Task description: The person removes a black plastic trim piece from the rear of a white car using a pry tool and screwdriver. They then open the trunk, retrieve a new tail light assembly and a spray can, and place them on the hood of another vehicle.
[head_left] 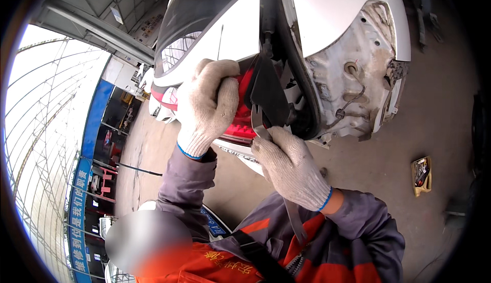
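Note:
The raised white tailgate (pixel 245 22) of a car carries a red tail light (pixel 244 122) and a black trim panel (pixel 268 86) along its inner edge. My left hand (pixel 207 104), in a cream knitted glove, is closed over the tailgate's edge beside the tail light; its fingertips are partly hidden. A flat metal pry tool (pixel 258 122) is pinched in my gloved right hand (pixel 292 163). Its forked tip meets the lower end of the black panel. How far the tip reaches behind the panel is hidden.
The car's bare rear corner (pixel 348 78) shows dirty metal and a hanging wire connector (pixel 340 113) to the right. A yellow tool case (pixel 422 175) lies on the concrete floor. A dark cable (pixel 140 169) crosses at left, near a blue banner (pixel 79 216). A blurred pale shape is at lower left.

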Demonstrator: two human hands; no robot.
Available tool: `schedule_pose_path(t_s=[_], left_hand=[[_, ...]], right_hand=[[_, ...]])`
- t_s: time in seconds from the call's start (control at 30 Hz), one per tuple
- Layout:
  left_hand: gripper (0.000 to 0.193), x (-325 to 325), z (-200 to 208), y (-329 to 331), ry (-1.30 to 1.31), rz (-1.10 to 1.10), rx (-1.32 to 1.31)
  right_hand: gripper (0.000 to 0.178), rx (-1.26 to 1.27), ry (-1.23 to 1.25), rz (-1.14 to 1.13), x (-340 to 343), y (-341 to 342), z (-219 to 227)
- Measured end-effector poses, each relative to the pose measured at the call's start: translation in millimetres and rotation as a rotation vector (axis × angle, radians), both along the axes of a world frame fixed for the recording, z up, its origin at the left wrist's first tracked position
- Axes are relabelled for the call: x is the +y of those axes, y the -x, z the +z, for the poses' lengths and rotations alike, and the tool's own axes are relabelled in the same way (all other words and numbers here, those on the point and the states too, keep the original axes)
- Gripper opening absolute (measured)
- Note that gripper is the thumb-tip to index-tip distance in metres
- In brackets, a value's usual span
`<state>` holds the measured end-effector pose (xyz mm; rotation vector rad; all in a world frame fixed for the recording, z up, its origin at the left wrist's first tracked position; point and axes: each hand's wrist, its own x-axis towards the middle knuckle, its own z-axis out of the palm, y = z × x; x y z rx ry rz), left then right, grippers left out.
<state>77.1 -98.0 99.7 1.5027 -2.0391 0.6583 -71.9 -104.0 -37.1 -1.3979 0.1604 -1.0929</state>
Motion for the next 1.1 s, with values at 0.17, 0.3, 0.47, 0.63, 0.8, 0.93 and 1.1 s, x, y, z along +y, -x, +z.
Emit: schedule_pose_path(t_s=[0.17, 0.3, 0.47, 0.63, 0.8, 0.93, 1.1], left_hand=[[0.016, -3.2, -2.0, 2.9, 0.011, 0.023, 0.016], [0.02, -5.0, -6.0, 0.5, 0.039, 0.006, 0.041], [0.022, -3.3, -7.2, 0.3, 0.05, 0.008, 0.026], [0.025, -1.4, -7.2, -3.1, 0.09, -0.007, -0.015], [0.024, -1.6, -5.7, -2.8, 0.074, 0.022, -0.057], [0.024, -5.4, -8.6, -1.1, 0.102, 0.014, -0.008], [0.023, -2.0, -13.7, -6.7, 0.145, -0.024, 0.011]], right_hand=[[0.013, -0.035, -0.301, 0.236, -0.7, -0.9, -4.0], [0.009, 0.006, -0.261, 0.202, -0.4, -1.4, -1.9], [0.005, 0.0, -0.137, 0.185, -7.3, 3.1, -8.0], [0.007, 0.079, 0.004, 0.163, -15.3, 17.2, 5.8], [0.014, 0.361, 0.138, 0.277, -33.4, 49.7, -0.3], [0.022, 0.416, 0.168, 0.01, -37.6, 59.5, -27.6], [0.052, 0.575, 0.281, -0.369, -47.1, 45.2, -36.7]])
